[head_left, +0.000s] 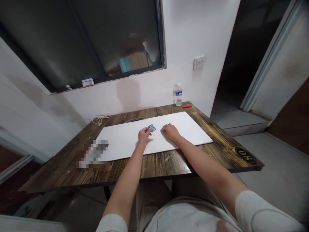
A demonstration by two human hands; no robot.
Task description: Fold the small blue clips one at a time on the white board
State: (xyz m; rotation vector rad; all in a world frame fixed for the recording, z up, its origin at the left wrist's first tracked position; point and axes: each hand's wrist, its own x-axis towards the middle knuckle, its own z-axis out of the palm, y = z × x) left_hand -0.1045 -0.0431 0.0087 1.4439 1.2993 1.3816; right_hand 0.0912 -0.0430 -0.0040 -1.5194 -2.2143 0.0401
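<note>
My left hand (144, 134) pinches a small flat blue piece with pale stripes (152, 128), lifted slightly over a white board (125, 141). What exactly the blue piece is, I cannot make out. To its right, my right hand (170, 131) rests on the board with its fingers curled inward. Its fingertips point toward the blue piece, a short gap apart from it. Whether anything small sits under those curled fingers is hidden.
The board lies on a dark wooden table (154, 169). Along the back stand a clear plastic bottle (178, 96), a red stick-like object (187, 106) and a coiled white cord (101, 119). A blurred-out patch (94, 154) covers something at the left.
</note>
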